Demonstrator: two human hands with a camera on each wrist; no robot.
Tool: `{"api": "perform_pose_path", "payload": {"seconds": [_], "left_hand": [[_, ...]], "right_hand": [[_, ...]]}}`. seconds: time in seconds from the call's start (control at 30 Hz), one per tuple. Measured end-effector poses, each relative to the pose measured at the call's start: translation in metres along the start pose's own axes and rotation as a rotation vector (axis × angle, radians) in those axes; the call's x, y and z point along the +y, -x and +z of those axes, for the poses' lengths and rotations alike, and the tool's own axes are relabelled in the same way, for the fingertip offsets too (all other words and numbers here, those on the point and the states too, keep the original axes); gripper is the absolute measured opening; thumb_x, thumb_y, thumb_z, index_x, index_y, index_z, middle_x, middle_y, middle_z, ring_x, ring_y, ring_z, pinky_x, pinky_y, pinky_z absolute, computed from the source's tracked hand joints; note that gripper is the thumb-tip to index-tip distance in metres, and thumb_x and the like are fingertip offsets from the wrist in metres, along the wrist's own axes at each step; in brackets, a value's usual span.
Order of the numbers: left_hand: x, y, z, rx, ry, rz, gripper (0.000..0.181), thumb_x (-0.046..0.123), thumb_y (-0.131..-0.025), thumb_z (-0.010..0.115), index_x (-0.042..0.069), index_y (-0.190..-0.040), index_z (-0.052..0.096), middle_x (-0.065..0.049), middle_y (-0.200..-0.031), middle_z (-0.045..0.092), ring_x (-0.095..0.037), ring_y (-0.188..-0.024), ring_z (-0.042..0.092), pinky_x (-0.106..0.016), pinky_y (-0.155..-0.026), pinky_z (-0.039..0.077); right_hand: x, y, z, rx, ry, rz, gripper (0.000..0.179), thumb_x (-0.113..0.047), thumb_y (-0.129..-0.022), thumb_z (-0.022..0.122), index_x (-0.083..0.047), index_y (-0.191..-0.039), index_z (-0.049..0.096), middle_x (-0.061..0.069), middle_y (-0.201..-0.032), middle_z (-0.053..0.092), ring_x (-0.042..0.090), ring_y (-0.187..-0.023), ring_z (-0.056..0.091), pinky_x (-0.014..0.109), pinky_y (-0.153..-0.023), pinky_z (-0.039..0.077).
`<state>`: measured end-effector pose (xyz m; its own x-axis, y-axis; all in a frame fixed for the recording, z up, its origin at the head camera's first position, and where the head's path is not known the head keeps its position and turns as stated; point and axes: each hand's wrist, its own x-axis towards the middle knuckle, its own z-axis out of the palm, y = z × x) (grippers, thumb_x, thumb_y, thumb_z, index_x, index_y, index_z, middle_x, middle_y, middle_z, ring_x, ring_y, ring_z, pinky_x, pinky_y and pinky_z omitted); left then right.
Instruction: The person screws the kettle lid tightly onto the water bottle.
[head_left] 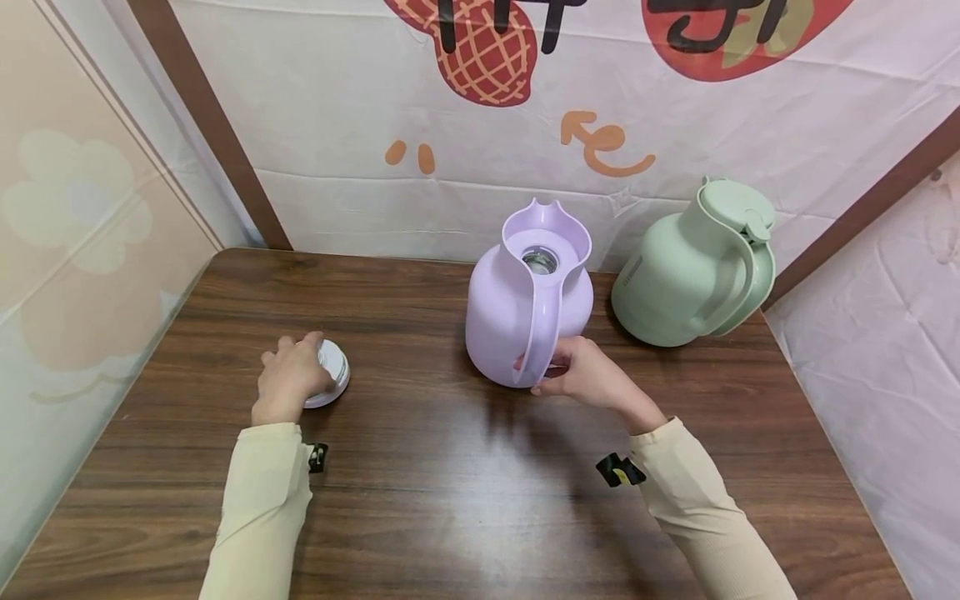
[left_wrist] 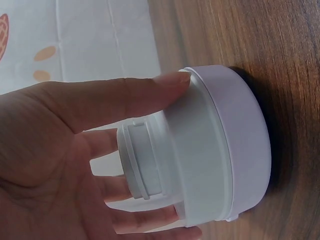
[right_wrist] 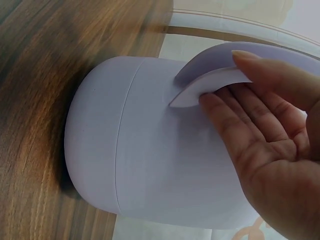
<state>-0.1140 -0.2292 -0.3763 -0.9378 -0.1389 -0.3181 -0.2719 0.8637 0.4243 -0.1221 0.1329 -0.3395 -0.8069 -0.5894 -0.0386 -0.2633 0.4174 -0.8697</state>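
Observation:
A lilac thermos jug (head_left: 491, 312) stands upright on the wooden table, its mouth uncovered. My right hand (head_left: 588, 375) holds the lower part of the jug's handle (head_left: 543, 329), fingers passing through the loop and thumb on the outside in the right wrist view. Farther left, my left hand (head_left: 292, 375) grips a white and lilac screw-in lid (left_wrist: 205, 145), thumb on one side and fingers round the other. The lid lies upside down on the table, its threaded plug (left_wrist: 142, 160) pointing up toward my palm.
A green thermos jug (head_left: 675, 275) with its lid on stands at the back right, its handle turned toward the right front. Behind the wooden table (head_left: 420, 500) hangs a printed cloth (head_left: 330, 125), with more cloth panels at both sides.

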Motion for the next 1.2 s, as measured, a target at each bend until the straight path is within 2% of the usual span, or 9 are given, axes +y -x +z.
{"api": "perform_pose_path", "payload": {"seconds": [0.37,0.8,0.97,1.2], "left_hand": [[-0.001,-0.001,-0.001,0.001,-0.004,-0.008,0.076,0.012,-0.068,0.07,-0.005,-0.132,0.034,-0.041,-0.118,0.027,-0.057,-0.103,0.027,-0.059,-0.069,0.04],[-0.006,0.0,0.0,0.043,0.011,-0.006,0.077,0.016,-0.068,0.074,-0.004,-0.131,0.036,-0.041,-0.117,0.028,-0.057,-0.102,0.028,-0.06,-0.071,0.038],[-0.004,0.002,-0.002,0.072,0.025,0.019,0.075,0.015,-0.069,0.073,-0.002,-0.132,0.037,-0.041,-0.118,0.027,-0.057,-0.102,0.028,-0.061,-0.07,0.038],[0.006,0.009,-0.011,0.17,0.042,0.066,0.074,0.015,-0.068,0.072,-0.001,-0.132,0.039,-0.039,-0.115,0.03,-0.056,-0.095,0.034,-0.059,-0.068,0.038]], "right_hand": [[0.001,0.0,0.0,-0.012,-0.053,0.02,0.03,0.006,-0.072,0.071,0.003,-0.101,0.066,0.012,-0.099,0.066,0.022,-0.096,0.061,0.028,-0.074,0.05],[0.003,-0.001,0.002,-0.009,-0.04,0.001,0.03,0.005,-0.071,0.071,0.003,-0.101,0.066,0.012,-0.096,0.067,0.02,-0.094,0.062,0.028,-0.073,0.05],[0.004,0.001,0.002,0.001,-0.064,0.012,0.03,0.006,-0.071,0.071,0.004,-0.1,0.066,0.011,-0.096,0.067,0.018,-0.093,0.062,0.028,-0.074,0.05],[0.003,0.002,0.003,0.011,-0.086,0.018,0.03,0.008,-0.072,0.07,0.005,-0.101,0.065,0.012,-0.097,0.067,0.019,-0.093,0.062,0.028,-0.074,0.05]]}}
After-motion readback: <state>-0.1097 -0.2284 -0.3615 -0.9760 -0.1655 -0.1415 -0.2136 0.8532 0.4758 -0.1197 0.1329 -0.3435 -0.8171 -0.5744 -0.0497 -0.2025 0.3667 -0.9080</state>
